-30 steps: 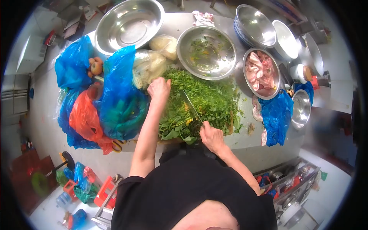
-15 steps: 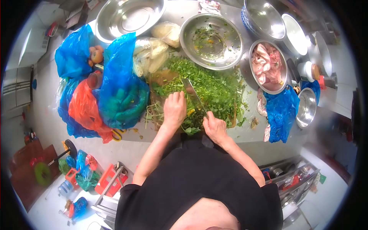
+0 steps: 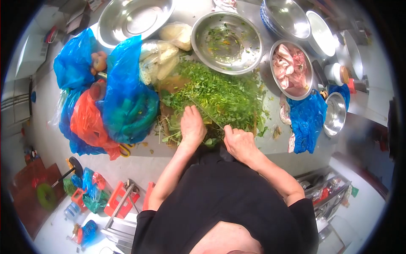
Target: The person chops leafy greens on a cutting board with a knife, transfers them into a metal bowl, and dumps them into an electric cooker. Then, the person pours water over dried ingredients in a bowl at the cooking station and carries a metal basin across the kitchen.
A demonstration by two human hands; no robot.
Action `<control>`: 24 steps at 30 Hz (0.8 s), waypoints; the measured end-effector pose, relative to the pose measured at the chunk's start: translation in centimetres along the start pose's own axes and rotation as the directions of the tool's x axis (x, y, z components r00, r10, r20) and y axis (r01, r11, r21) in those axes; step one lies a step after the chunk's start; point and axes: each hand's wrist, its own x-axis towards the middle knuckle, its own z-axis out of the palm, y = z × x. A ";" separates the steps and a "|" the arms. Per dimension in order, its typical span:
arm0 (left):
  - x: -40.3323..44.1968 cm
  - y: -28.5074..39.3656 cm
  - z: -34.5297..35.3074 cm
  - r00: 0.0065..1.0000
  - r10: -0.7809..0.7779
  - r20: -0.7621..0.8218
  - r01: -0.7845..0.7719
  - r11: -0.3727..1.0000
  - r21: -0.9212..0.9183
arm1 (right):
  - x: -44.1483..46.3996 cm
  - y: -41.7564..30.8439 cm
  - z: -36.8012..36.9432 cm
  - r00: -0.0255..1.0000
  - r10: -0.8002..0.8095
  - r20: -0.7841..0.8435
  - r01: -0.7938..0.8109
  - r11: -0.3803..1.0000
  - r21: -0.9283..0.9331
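Note:
My right hand (image 3: 241, 142) is closed round the handle of a kitchen knife (image 3: 207, 113), whose blade slants up and left over the greens, seen nearly edge-on. Beside the blade, my left hand (image 3: 193, 127) rests with curled fingers on a bunch of leafy greens (image 3: 172, 134); its fingertips are partly hidden. A broad heap of chopped greens (image 3: 228, 93) spreads beyond both hands. It covers most of a brown cutting board (image 3: 171, 84), which shows only at the edges.
To the left lie blue plastic bags (image 3: 127, 93) and a red bag (image 3: 89, 120), with yellow scissor handles (image 3: 125, 150) near the edge. A steel basin (image 3: 253, 59) with green scraps stands behind the heap. On the right are a bowl of raw meat (image 3: 292, 70) and another blue bag (image 3: 302, 122).
The knife has turned from showing its broad side to nearly edge-on, its tip lower and further left. My left hand is slightly lower. The whole view has shifted a little.

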 end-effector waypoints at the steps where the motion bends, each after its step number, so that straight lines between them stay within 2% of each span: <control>1: 0.1 0.1 -0.2 1.000 -0.008 -0.017 0.008 1.000 -0.004 | -0.2 0.1 0.0 0.999 0.000 0.050 0.000 1.000 -0.017; 4: 0.3 -0.2 -0.2 0.998 -0.023 0.057 0.028 0.995 -0.092 | 0.8 0.3 0.5 0.991 0.042 0.123 -0.047 0.998 0.041; 8: 0.7 -0.9 -0.2 0.997 0.008 0.080 0.001 0.993 -0.116 | 3.4 0.5 0.3 0.973 0.065 0.222 -0.088 0.991 0.097; 10: 0.8 -0.9 -0.2 0.995 0.014 0.099 -0.001 0.992 -0.128 | 4.7 1.0 1.4 0.985 0.017 0.171 -0.046 0.986 0.163; 14: 0.6 -1.3 0.2 0.996 0.015 0.085 -0.004 0.992 -0.126 | 6.1 1.2 8.0 0.998 0.055 0.023 -0.058 0.986 0.155; 17: 0.1 -1.4 0.1 0.997 0.005 0.074 0.008 0.983 -0.184 | 5.4 1.9 8.3 0.998 0.052 -0.038 -0.043 0.977 0.207; 19: -0.4 -1.0 0.3 0.994 -0.012 0.108 0.045 0.950 -0.308 | 4.6 2.5 6.8 0.997 0.071 -0.037 -0.062 0.977 0.204; 24: 0.0 0.8 1.6 0.999 0.022 0.035 -0.007 0.927 -0.375 | 0.6 2.7 -0.6 0.987 0.161 -0.014 -0.156 0.971 0.182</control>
